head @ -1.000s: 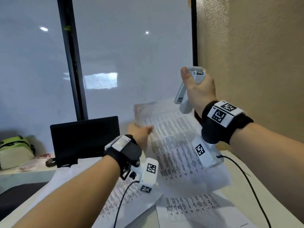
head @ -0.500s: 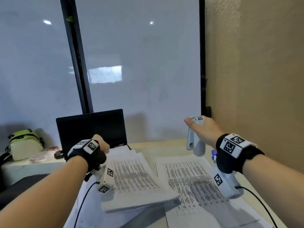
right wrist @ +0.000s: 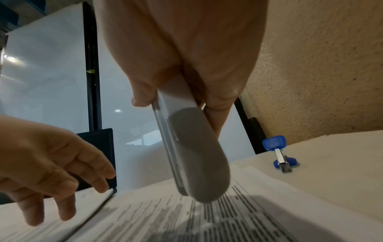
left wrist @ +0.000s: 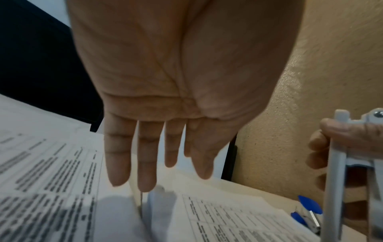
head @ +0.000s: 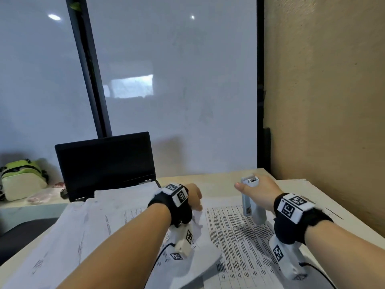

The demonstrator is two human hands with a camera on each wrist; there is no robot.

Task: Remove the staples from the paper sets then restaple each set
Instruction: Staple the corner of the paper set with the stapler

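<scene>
Grey plastic stapler [head: 251, 202] being gripped upright by right hand [head: 259, 191], left hand [left wrist: 165, 101] being held flat, fingers straight, over printed white paper sheets [head: 235, 232].

Two hands are in view, the left hand [head: 192, 196] and the right hand [head: 257, 189]. One grey stapler [head: 251, 202] and one blue staple remover [right wrist: 279, 154] are visible. Printed paper lies in at least three spreads on the surface [head: 218, 182]: one printed set [head: 235, 236] at right, one set [head: 187, 257] at centre and one large sheet [head: 68, 236] at left; the exact sheet count cannot be told. One dark laptop [head: 106, 165] and one green and white bag [head: 21, 178] complete the tally. Two black wristbands carry square-coded markers, one on each wrist.
</scene>
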